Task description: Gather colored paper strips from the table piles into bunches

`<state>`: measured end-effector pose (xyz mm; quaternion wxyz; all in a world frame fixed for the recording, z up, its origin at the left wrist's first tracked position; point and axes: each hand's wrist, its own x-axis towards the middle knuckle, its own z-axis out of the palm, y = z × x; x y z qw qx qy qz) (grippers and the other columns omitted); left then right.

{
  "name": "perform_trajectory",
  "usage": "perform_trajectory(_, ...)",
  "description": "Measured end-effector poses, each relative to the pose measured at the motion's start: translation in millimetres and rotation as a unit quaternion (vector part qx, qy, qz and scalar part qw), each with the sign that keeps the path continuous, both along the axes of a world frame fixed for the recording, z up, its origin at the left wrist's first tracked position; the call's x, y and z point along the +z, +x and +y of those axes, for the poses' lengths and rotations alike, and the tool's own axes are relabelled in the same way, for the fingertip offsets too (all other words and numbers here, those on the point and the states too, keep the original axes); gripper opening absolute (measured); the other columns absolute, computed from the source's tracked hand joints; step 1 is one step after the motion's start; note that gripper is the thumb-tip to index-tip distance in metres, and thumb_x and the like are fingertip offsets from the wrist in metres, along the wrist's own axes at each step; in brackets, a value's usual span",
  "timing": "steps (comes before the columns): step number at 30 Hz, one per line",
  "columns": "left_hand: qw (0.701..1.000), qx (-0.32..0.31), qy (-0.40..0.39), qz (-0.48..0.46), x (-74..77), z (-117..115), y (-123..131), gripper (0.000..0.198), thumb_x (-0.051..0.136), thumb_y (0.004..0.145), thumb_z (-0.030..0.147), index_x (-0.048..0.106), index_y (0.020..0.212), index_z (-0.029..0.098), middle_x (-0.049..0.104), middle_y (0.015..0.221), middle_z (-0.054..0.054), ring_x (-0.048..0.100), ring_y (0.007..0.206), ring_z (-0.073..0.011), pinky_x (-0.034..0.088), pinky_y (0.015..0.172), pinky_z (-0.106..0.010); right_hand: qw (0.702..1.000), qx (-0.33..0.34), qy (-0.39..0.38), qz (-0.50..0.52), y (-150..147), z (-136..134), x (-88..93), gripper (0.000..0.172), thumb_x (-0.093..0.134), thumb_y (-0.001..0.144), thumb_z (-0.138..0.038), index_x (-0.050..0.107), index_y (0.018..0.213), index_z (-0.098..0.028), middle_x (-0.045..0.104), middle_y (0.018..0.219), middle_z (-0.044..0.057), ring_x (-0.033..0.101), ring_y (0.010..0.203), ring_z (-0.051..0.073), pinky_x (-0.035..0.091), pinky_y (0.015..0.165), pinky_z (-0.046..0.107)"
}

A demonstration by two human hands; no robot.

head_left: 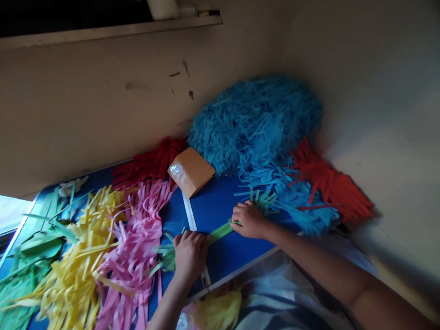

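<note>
A bundle of light green paper strips [221, 233] stretches between my two hands, low over the blue tabletop [225, 192]. My left hand [191, 252] closes round its left part, and loose strip ends fan out beyond the fingers. My right hand [248, 220] grips the other end, with more fringed ends spreading past the knuckles toward the blue strips. Pink paper strips [137, 247] lie just left of my left hand. A large heap of blue shredded strips [256, 121] rises behind my right hand.
Yellow strips [82, 256] and green strips [30, 261] cover the left side. Dark red strips [147, 162] and an orange folded packet [191, 172] lie at the back. Bright red strips [333, 185] rest at the right. A shelf [113, 35] juts from the wall above.
</note>
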<state>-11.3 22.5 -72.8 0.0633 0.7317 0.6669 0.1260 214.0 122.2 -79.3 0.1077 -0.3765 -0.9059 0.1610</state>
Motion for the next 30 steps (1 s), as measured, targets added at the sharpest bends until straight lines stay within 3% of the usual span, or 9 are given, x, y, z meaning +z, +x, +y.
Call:
perform_trajectory(9, 0.999, 0.001, 0.0, 0.041, -0.6, 6, 6, 0.033, 0.054, 0.092, 0.034, 0.062, 0.061, 0.023, 0.067, 0.067, -0.001, 0.06, 0.078, -0.0238, 0.031, 0.077, -0.041, 0.998, -0.021, -0.037, -0.051, -9, 6, 3.1, 0.024, 0.063, 0.083, -0.028, 0.063, 0.062, -0.017, 0.065, 0.076, 0.003, 0.055, 0.079, 0.017, 0.025, 0.073, 0.032)
perform_trajectory(12, 0.999, 0.002, 0.016, 0.047, -0.7, 3, 1, 0.022, 0.057, 0.091, 0.033, 0.067, 0.076, 0.022, 0.07, 0.076, -0.002, 0.061, 0.082, -0.0238, 0.033, 0.083, -0.042, 0.997, -0.033, -0.051, -0.055, -4, 13, 6.1, 0.017, 0.066, 0.083, -0.028, 0.063, 0.069, -0.018, 0.066, 0.078, 0.002, 0.056, 0.081, 0.018, 0.027, 0.075, 0.032)
perform_trajectory(15, 0.995, -0.032, 0.068, 0.059, 0.4, -1, -5, 0.012, 0.059, 0.09, 0.024, 0.071, 0.094, 0.026, 0.071, 0.089, -0.003, 0.061, 0.089, -0.0235, 0.033, 0.092, -0.044, 0.997, -0.069, 0.005, -0.037, 3, 12, 18.9, 0.013, 0.071, 0.081, -0.029, 0.064, 0.086, -0.019, 0.068, 0.092, 0.004, 0.056, 0.092, 0.022, 0.029, 0.082, 0.036)
perform_trajectory(18, 0.986, -0.098, 0.105, 0.087, 4.5, -3, -8, 0.021, 0.06, 0.088, 0.015, 0.072, 0.089, 0.033, 0.072, 0.089, 0.0, 0.061, 0.091, -0.0238, 0.029, 0.097, -0.048, 0.995, 0.031, 0.099, -0.009, 3, 0, 30.6, 0.016, 0.069, 0.085, -0.031, 0.064, 0.096, -0.021, 0.067, 0.104, 0.006, 0.052, 0.105, 0.026, 0.025, 0.095, 0.044)
perform_trajectory(20, 0.983, -0.117, 0.104, 0.097, 8.6, -5, -7, 0.022, 0.06, 0.087, 0.014, 0.072, 0.087, 0.033, 0.072, 0.089, 0.001, 0.061, 0.093, -0.0246, 0.028, 0.099, -0.05, 0.981, 0.139, 0.133, -0.013, -2, -9, 30.2, 0.009, 0.064, 0.089, -0.029, 0.065, 0.094, -0.021, 0.068, 0.1, 0.005, 0.051, 0.105, 0.025, 0.022, 0.098, 0.047)
perform_trajectory(22, 0.984, -0.115, 0.097, 0.094, 12.5, -6, -3, 0.018, 0.061, 0.086, 0.015, 0.071, 0.089, 0.03, 0.073, 0.091, 0.0, 0.061, 0.095, -0.0258, 0.027, 0.1, -0.052, 0.969, 0.19, 0.154, -0.024, -7, -11, 22.8, 0.011, 0.057, 0.093, -0.024, 0.065, 0.087, -0.02, 0.069, 0.091, 0.003, 0.052, 0.099, 0.023, 0.022, 0.099, 0.048)
perform_trajectory(26, 0.987, -0.099, 0.105, 0.066, 14.6, -9, 8, 0.011, 0.061, 0.086, 0.025, 0.069, 0.093, 0.024, 0.074, 0.094, -0.002, 0.062, 0.098, -0.0268, 0.026, 0.103, -0.052, 0.968, 0.193, 0.163, -0.005, -12, -1, 6.0, 0.02, 0.053, 0.095, -0.023, 0.067, 0.081, -0.02, 0.07, 0.085, 0.002, 0.054, 0.093, 0.021, 0.021, 0.099, 0.049)
perform_trajectory(30, 0.986, -0.089, 0.12, 0.075, 10.9, -7, 12, 0.011, 0.059, 0.088, 0.025, 0.069, 0.09, 0.023, 0.075, 0.091, -0.002, 0.062, 0.097, -0.0259, 0.029, 0.1, -0.049, 0.978, 0.174, 0.119, -0.002, -12, 10, 8.4, 0.015, 0.059, 0.092, -0.027, 0.069, 0.083, -0.02, 0.072, 0.089, 0.003, 0.054, 0.094, 0.022, 0.023, 0.097, 0.048)
